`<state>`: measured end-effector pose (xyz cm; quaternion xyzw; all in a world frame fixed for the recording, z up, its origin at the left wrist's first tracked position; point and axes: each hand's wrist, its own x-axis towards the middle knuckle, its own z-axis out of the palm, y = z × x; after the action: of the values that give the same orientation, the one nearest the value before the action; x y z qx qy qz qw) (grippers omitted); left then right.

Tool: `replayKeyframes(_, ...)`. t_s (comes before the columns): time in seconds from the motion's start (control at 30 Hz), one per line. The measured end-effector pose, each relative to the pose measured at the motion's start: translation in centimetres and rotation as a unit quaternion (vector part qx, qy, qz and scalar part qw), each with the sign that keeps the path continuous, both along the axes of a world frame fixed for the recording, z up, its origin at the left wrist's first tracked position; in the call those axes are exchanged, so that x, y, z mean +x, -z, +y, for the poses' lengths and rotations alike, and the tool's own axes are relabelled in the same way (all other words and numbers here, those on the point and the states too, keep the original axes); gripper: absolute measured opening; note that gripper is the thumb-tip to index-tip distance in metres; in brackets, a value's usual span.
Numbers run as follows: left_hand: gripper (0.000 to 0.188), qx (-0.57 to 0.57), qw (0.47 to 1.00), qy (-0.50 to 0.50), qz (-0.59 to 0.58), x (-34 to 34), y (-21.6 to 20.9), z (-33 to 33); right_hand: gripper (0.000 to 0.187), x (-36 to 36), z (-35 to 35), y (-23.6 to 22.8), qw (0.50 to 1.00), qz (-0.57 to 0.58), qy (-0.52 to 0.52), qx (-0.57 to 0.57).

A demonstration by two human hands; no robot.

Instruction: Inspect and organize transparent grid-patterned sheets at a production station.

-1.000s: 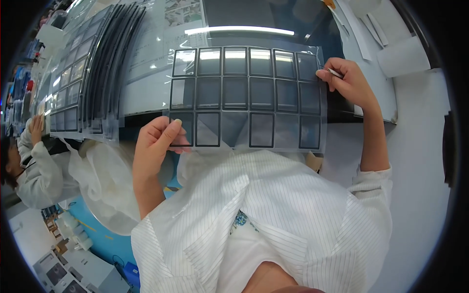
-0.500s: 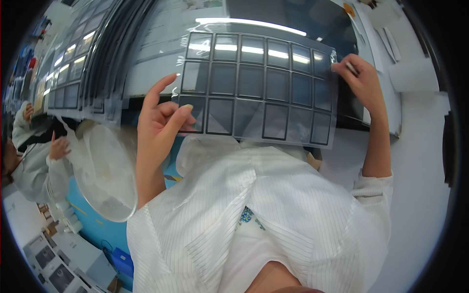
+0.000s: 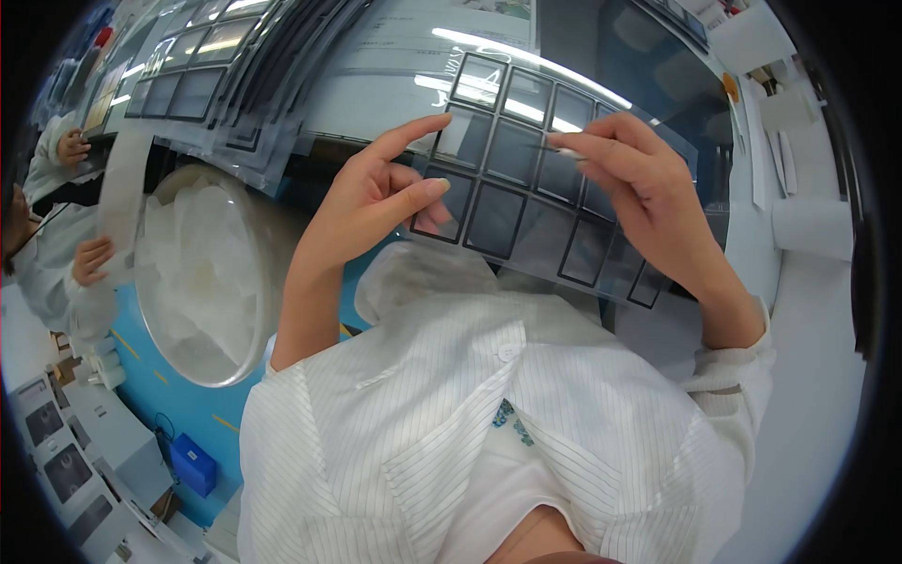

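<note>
A clear plastic sheet (image 3: 536, 221) carries rows of black-framed rectangular panels and overhangs the table's near edge. My left hand (image 3: 390, 193) holds it by the left edge, thumb on top and the curled fingers beneath, seen through the film; the index finger stretches out above. Over the middle of the panels is my right hand (image 3: 644, 183), thumb and index finger pinched together. Whatever is in that pinch, if anything, is too small to name. The right hand covers the sheet's right part.
A stack of similar framed sheets (image 3: 272, 94) stands at the left. Below it is a white round bin (image 3: 254, 348) with crumpled translucent film. Another person's hand (image 3: 92, 260) holds a pale strip (image 3: 124, 202) at far left. White rolls (image 3: 813, 228) lie at the right.
My right hand has moved left from the sheet's right edge to above its middle, still pinched. The view has turned, so the sheet appears tilted. The other person now holds up a strip.
</note>
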<state>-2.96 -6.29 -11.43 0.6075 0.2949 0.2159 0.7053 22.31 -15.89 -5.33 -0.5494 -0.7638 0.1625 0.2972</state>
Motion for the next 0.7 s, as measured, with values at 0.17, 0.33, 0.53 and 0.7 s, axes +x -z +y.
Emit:
replayKeyframes(0.17, 0.058, -0.010, 0.999, 0.032, 0.013, -0.1, 0.0, 0.5, 0.028, -2.5, 1.8, 0.5, 0.996, -0.055, -0.059, 0.025)
replayKeyframes(0.33, 0.061, -0.035, 0.998, 0.036, 0.024, 0.2, -0.1, 0.4, 0.025, -3.9, 2.7, 1.2, 0.993, -0.069, -0.087, 0.046)
replayKeyframes(0.53, 0.063, -0.050, 0.997, 0.052, -0.004, 0.2, 0.5, 0.7, 0.026, -4.7, 3.7, 1.8, 0.990, -0.083, -0.089, 0.076)
replayKeyframes(0.7, 0.063, -0.051, 0.998, 0.047, -0.012, 0.2, 0.7, 0.6, 0.027, -4.9, 4.1, 2.0, 0.987, -0.091, -0.108, 0.079)
